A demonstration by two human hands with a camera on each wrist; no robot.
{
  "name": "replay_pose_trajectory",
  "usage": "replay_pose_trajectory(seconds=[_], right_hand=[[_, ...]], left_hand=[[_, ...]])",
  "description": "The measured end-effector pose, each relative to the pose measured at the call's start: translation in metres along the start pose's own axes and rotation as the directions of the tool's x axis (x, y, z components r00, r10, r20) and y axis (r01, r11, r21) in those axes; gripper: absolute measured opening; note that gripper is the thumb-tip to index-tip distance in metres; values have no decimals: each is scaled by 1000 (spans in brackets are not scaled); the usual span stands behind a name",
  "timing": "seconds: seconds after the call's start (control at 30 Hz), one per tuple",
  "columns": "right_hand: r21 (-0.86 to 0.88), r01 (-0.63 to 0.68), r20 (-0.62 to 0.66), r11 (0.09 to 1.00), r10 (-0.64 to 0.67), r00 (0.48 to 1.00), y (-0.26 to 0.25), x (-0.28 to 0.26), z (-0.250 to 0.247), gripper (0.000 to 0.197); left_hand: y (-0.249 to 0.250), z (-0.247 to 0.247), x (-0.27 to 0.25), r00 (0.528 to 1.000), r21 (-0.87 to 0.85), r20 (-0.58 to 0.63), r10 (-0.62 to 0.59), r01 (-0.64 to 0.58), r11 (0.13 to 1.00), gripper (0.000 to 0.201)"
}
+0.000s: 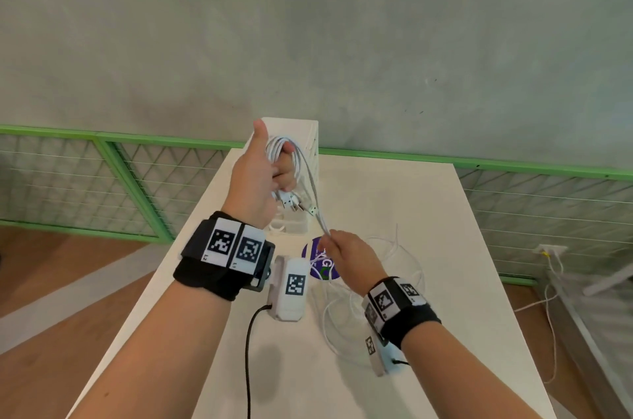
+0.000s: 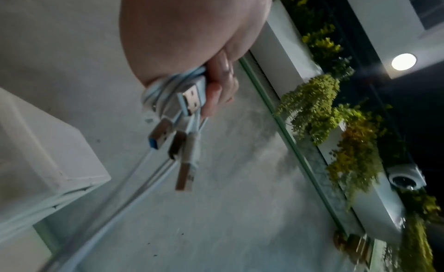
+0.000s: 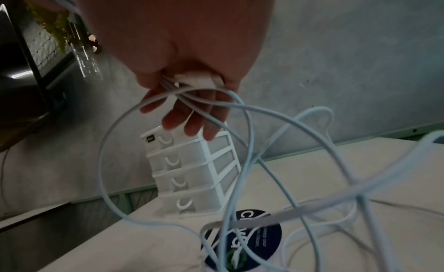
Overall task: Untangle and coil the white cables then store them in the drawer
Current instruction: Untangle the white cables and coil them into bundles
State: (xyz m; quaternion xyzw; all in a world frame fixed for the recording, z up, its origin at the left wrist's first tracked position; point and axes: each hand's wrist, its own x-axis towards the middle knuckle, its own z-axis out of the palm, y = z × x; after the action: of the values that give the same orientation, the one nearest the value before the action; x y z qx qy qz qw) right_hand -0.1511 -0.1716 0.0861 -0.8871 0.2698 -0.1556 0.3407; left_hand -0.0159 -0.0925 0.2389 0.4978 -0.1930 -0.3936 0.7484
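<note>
The left hand is raised above the far end of the tabletop, thumb up, its fingers curled through a coil of white cables, probably acting as the spool so the finished turns cannot spring apart. Several USB plugs hang from the bottom of that bundle, kept together at one end so it seems the cables are being wound as one.

The right hand, lower and nearer, pinches the strands running down from the coil, thumb and fingers closed on them. This likely keeps them taut and feeds slack up for the next turn. Behind it, the rest of the cables trail in loose, crossing loops onto the tabletop near its right edge, over a dark round sticker. That part looks thin, glossy and springy, and still unsorted.

The drawer unit stands at the far edge, all drawers closed, so storing has yet to begin.
</note>
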Motion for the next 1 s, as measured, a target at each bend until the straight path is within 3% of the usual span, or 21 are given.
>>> replay_pose_trajectory(seconds=[0.17, 0.47, 0.6, 0.7, 0.83, 1.0], right_hand=[[-34, -24, 184, 999, 30, 983, -1, -5, 11, 27], [-220, 171, 260, 960, -111, 959, -17, -8, -1, 34], [-293, 206, 312, 934, -110, 944, -29, -6, -8, 35], [-317, 232, 327, 920, -124, 937, -31, -4, -8, 42], [-366, 372, 288, 853, -276, 917, -35, 4, -4, 52], [-301, 400, 144, 866, -373, 916, -39, 14, -25, 32]], left_hand=[[-5, -2, 9, 993, -64, -41, 107, -110, 992, 60], [-33, -17, 28, 943, -11, -232, 238, -247, 969, 43], [-38, -22, 27, 928, 80, -264, 264, -251, 965, 48], [-43, -20, 24, 930, 136, -224, 291, -265, 955, 42], [-63, -20, 16, 953, 373, -90, 289, -237, 897, 31], [-85, -43, 16, 992, 597, 89, 87, -123, 793, 33]])
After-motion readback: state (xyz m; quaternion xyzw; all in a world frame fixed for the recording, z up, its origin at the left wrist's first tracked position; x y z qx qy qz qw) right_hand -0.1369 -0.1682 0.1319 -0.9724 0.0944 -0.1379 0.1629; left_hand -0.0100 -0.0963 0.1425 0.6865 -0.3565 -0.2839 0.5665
